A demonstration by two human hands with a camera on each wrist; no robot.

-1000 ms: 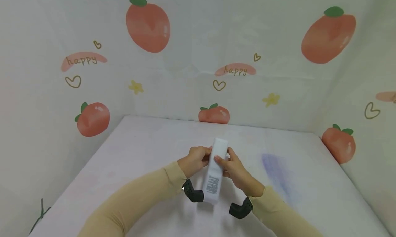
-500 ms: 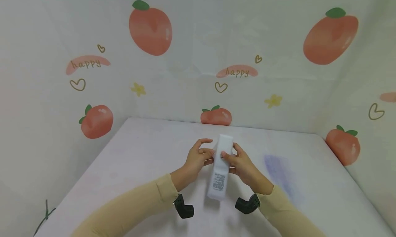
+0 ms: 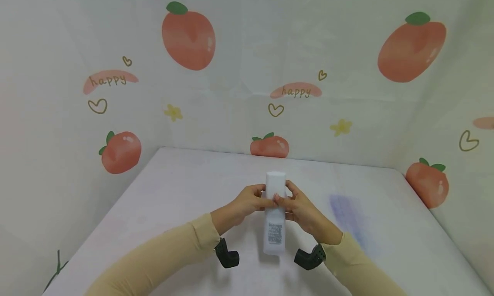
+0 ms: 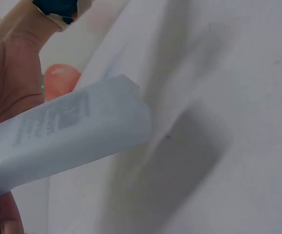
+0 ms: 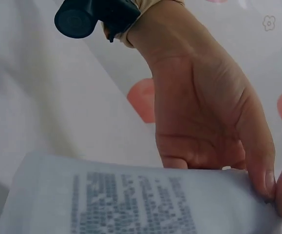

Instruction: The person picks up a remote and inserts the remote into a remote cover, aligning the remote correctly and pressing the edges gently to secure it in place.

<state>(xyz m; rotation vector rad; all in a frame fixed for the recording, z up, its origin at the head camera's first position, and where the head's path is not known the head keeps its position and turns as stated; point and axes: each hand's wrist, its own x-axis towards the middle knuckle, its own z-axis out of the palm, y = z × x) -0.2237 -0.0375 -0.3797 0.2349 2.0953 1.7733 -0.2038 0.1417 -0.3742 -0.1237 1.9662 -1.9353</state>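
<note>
A slim white box (image 3: 275,234) with a block of dark print stands nearly upright between both hands in the head view, raised off the table. The left hand (image 3: 245,202) grips its left side, thumb laid across the front. On the opposite side the right hand (image 3: 305,210) holds it, its thumb on the front touching the left thumb. The left wrist view shows the box (image 4: 67,131) from its lower end, with the right palm (image 4: 19,78) behind. In the right wrist view, the left hand (image 5: 199,107) presses its thumb on the box (image 5: 131,200).
Below lies a white table (image 3: 200,171) with a purple smear (image 3: 349,214). A white backdrop cloth (image 3: 231,51) with printed fruit encloses the back and sides. Black cameras (image 3: 227,256) are strapped to both wrists.
The left hand loosened with its index finger lifted, then settled back with its thumb across the front. The box has turned from a tilt to nearly straight, its printed face toward the head camera.
</note>
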